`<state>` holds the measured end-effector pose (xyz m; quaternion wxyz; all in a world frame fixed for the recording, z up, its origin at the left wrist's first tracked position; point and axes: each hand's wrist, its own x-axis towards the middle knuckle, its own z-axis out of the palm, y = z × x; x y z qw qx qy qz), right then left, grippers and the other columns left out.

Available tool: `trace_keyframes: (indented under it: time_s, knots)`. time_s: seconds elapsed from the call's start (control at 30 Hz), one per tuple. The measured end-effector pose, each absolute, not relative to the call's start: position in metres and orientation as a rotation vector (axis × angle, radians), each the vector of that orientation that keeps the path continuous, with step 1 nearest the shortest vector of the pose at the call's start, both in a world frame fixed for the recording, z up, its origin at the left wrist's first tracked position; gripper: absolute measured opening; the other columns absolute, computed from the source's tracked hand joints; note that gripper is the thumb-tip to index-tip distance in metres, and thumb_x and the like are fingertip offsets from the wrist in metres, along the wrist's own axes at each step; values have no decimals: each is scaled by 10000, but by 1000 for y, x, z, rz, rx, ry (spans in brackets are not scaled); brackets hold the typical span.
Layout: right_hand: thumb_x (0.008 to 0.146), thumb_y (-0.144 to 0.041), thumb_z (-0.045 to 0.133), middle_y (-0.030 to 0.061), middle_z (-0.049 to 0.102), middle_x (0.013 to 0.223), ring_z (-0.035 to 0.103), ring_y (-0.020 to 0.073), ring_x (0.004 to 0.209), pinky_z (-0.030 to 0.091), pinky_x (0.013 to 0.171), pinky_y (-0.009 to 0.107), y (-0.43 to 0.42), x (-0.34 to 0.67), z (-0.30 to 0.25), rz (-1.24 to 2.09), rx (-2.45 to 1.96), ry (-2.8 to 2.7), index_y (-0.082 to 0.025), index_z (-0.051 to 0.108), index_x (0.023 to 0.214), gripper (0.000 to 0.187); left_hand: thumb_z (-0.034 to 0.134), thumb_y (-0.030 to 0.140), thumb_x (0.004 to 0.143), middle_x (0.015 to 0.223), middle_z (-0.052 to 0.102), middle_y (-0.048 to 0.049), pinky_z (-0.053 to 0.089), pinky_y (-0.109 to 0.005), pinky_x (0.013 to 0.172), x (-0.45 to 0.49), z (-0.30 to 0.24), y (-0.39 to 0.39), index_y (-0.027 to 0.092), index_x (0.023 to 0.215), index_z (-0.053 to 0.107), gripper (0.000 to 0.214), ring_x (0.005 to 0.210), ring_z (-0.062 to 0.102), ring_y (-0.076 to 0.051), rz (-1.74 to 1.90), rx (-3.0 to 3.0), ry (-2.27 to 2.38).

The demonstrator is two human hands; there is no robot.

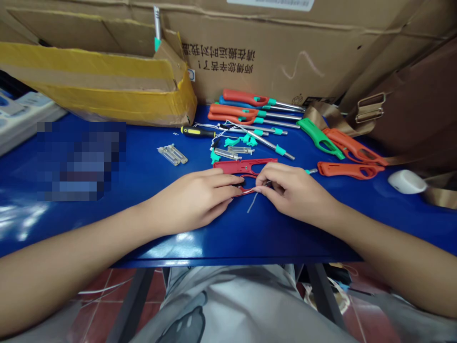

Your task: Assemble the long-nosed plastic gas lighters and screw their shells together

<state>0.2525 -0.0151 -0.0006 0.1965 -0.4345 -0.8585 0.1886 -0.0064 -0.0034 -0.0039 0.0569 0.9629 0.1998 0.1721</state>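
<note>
My left hand (202,197) lies over a red lighter casing half (246,191), its fingers curled down and pressing it against the table; most of this casing is hidden under both hands. At the casing's right part, my right hand (291,190) pinches a thin whitish wire (252,204) between thumb and forefinger. The wire's loose end hangs toward me. A silver tube with a teal collar (311,171) pokes out beyond my right hand. Just behind my fingers, a second red casing half (233,166) lies with its inner side up.
Clear fuel tanks (173,155), a black-and-yellow screwdriver (198,132) and teal plastic parts (248,139) lie behind. Several orange-handled lighters (235,112) are stacked farther back. Green (319,138) and orange casings (350,170) and a white mouse (407,182) sit right. A yellow-taped cardboard box (124,102) stands left.
</note>
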Motion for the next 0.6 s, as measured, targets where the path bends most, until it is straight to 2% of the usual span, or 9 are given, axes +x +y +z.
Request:
trace_keyframes:
  time_s: [0.3, 0.43, 0.6]
  knots:
    - [875, -125, 688, -22, 613, 798, 423, 79, 545, 376, 583, 244, -13, 254, 1, 539, -1226, -2350, -177, 643, 876, 69, 528, 182, 1009, 1275, 718, -54, 569, -395, 1021, -5, -2, -2, 189, 1285, 666, 309, 1150, 671, -224, 535, 2842, 604]
    - [886, -131, 677, -21, 633, 821, 421, 74, 535, 380, 588, 253, -12, 255, -1, 578, -1170, -2338, -179, 657, 885, 52, 502, 174, 1020, 1297, 710, -86, 551, -400, 1057, -5, -2, -1, 150, 1288, 664, 314, 1190, 659, -233, 532, 2927, 547]
    - [878, -98, 659, -24, 639, 818, 437, 78, 538, 380, 592, 263, -12, 254, -1, 598, -1185, -2313, -189, 676, 854, 96, 490, 147, 1016, 1287, 714, -94, 565, -405, 1025, -4, -1, -2, 124, 1288, 657, 320, 1201, 652, -253, 513, 2988, 500]
